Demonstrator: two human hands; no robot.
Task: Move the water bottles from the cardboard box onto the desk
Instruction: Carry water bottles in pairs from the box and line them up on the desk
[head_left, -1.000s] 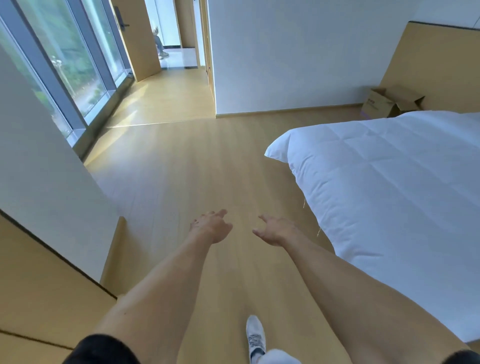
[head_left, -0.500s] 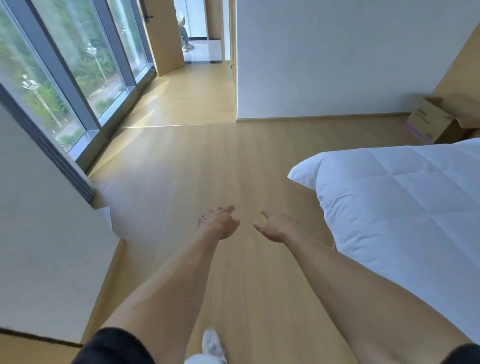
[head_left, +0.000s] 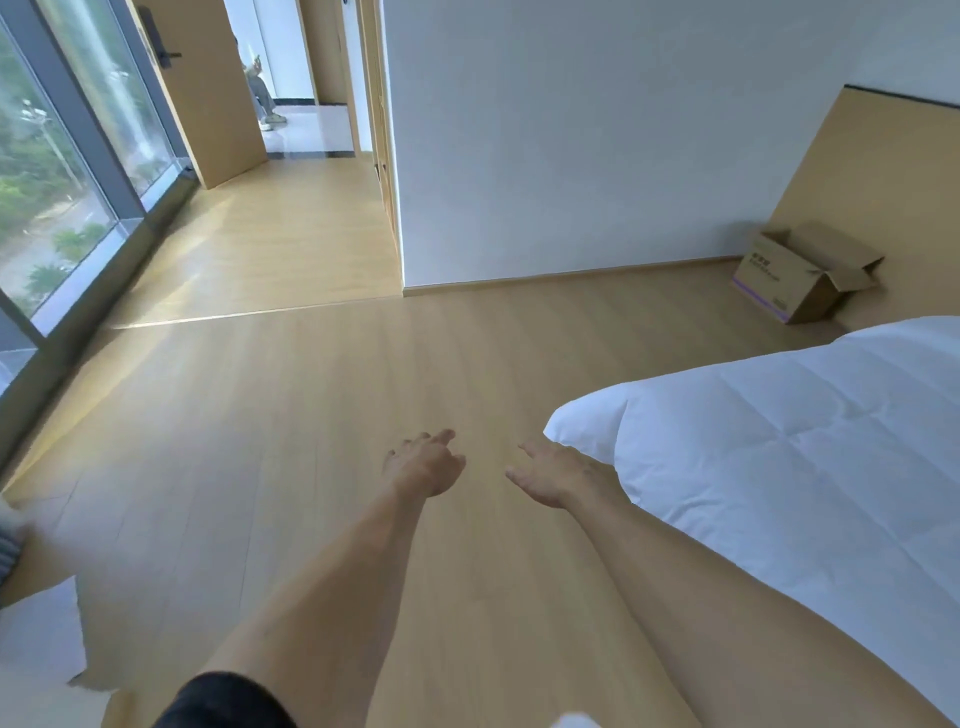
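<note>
Head view | left hand (head_left: 423, 465), right hand (head_left: 550, 475): loose, empty | cardboard box (head_left: 800, 275) well apart, beside bed (head_left: 779, 441) | risk: clipping bed corner en route

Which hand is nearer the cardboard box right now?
Right. The right hand is out over the floor beside the bed corner, on the cardboard box's side. The left hand is beside it, farther from the box. Both are empty and far off.
</note>
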